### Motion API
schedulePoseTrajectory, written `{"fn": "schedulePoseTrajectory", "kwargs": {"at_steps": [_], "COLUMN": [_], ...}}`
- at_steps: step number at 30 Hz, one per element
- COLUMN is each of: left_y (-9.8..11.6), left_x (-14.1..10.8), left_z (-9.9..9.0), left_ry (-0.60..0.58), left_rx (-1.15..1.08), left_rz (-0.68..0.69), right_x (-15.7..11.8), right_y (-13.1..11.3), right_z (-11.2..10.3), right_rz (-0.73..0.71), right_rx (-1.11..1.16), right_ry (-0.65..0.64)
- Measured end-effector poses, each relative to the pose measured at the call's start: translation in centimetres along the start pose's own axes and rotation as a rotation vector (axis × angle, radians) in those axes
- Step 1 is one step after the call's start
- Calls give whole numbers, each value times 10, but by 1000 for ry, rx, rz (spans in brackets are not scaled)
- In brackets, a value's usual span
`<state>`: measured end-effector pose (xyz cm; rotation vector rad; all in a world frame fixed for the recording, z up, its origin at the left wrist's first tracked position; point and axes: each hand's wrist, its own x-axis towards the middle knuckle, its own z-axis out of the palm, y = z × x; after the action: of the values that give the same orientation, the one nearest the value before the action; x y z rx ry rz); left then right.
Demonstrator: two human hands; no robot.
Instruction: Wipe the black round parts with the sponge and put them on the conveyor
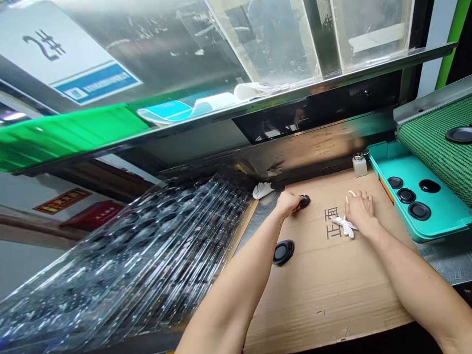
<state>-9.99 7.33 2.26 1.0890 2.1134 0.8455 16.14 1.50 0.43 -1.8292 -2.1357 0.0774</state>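
Note:
My left hand point(288, 202) is closed on the edge of a round black part point(305, 200), just above or on the cardboard sheet point(313, 305). My right hand point(359, 210) is curled over a white cloth point(345, 227), its knotted-looking end sticking out toward the left. A bit of pale material also shows by the fingertips. More round black parts point(283, 252), seemingly stacked, lie on the cardboard below my left hand. Dark printed characters point(334, 223) mark the sheet between the two hands.
On the left stand stacked clear plastic trays point(147, 246). A teal tray point(438, 231) with several black parts sits at right, beside a green conveyor belt point(438, 128) carrying another. A small bottle point(359, 165) and a crumpled white cloth point(262, 190) are at the back, under a metal rail.

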Motion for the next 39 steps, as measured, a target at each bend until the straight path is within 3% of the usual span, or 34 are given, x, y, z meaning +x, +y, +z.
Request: {"fn": "schedulePoseTrajectory", "kwargs": {"at_steps": [7,12,18,20,23,25,27,29,31,34,39], "left_y": [-1,7,12,10,7,3,-1,-5,-6,-2,-1], "left_x": [-4,-14,-71,-89,-102,-102,-98,-93,-84,-62,-11], "left_z": [-5,3,50,70,89,94,94,90,81,58,7], "left_ry": [-23,-111,-535,-605,-685,-673,-557,-438,-391,-340,-211], "left_rx": [-115,-298,-1011,-1189,-1318,-1326,-1304,-1249,-1145,-805,-369], "left_rz": [12,49,192,152,41,-10,-26,1,29,88,171], "right_x": [-1,1,10,5,-7,-14,-14,-7,1,9,4], "right_y": [0,0,-5,-13,-28,-35,-33,-22,-6,9,4], "right_z": [-1,0,12,15,15,12,7,1,-2,-2,5], "right_rz": [2,-11,-121,-125,-193,-294,-300,-185,-59,10,-17], "right_rx": [4,106,496,517,417,338,256,162,97,74,74], "right_ry": [-7,55,244,276,191,131,98,52,28,70,20]}}
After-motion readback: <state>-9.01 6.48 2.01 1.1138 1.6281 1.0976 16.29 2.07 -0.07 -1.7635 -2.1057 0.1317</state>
